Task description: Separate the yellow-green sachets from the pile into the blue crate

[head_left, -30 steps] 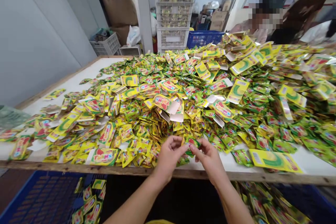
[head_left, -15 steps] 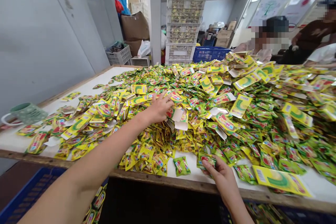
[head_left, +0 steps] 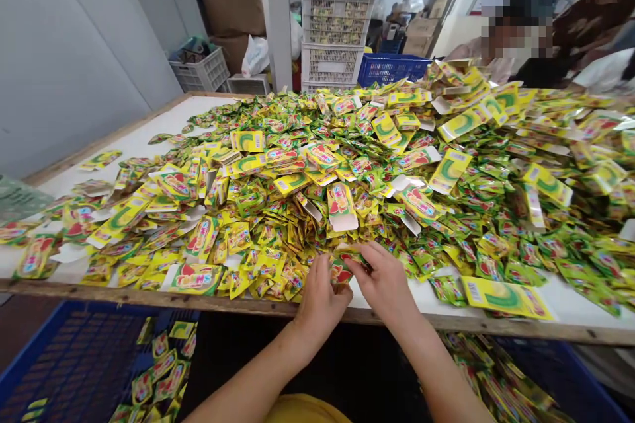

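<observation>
My left hand (head_left: 322,291) and my right hand (head_left: 384,281) meet at the near edge of the table. Between them is a small green-and-red printed carton (head_left: 340,272), gripped by my left fingers. My right fingers pinch a green candy sachet at its top; the fingers cover most of both. Just beyond lies a heap of small yellow and green sachets (head_left: 270,264) mixed with flat printed cartons. One carton with a white open flap (head_left: 342,205) rests right behind my hands. A yellow carton (head_left: 506,297) lies to the right.
Blue crates (head_left: 74,357) holding packed cartons stand below the table's wooden edge (head_left: 149,296). A green mug (head_left: 22,198) sits at far left. Behind the table are stacked white crates (head_left: 335,20), a blue basket (head_left: 391,69) and other people at right.
My left hand has come back from the heap to the near edge, beside my right hand. My right hand has moved slightly up and left with its sachet. The view has tilted down.
</observation>
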The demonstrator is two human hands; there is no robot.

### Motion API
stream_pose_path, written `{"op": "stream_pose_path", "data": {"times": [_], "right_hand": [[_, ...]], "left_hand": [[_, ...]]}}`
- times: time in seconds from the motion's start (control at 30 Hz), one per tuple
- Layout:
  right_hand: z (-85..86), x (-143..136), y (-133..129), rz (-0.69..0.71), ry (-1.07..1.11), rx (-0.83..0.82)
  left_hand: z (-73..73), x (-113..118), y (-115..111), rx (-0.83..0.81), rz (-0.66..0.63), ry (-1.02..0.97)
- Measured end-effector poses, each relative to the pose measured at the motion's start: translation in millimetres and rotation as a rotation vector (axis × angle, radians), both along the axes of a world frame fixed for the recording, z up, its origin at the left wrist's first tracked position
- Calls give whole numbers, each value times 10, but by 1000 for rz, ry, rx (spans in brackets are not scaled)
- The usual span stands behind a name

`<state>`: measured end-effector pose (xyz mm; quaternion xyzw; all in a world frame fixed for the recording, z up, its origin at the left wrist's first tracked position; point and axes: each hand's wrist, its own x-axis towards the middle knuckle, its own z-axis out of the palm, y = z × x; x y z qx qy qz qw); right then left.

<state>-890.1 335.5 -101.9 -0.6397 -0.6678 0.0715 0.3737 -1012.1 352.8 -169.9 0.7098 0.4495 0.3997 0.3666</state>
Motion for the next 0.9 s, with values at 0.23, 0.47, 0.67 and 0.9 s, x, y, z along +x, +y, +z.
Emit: {"op": "stream_pose_path", "data": {"times": [0.23, 0.47, 0.67, 0.9], "right_hand": [[288, -11, 91, 201, -320, -330], [295, -47, 185, 270, -169, -177], [55, -84, 50, 361, -46, -130], [-236, -244, -187, -2, 996, -384]], "left_hand": [[98, -200, 69, -142, -121, -115], [146, -479, 245, -417, -331, -414], [182, -529, 200, -352, -344, -379], [347, -659, 180, -549, -341, -430]]}}
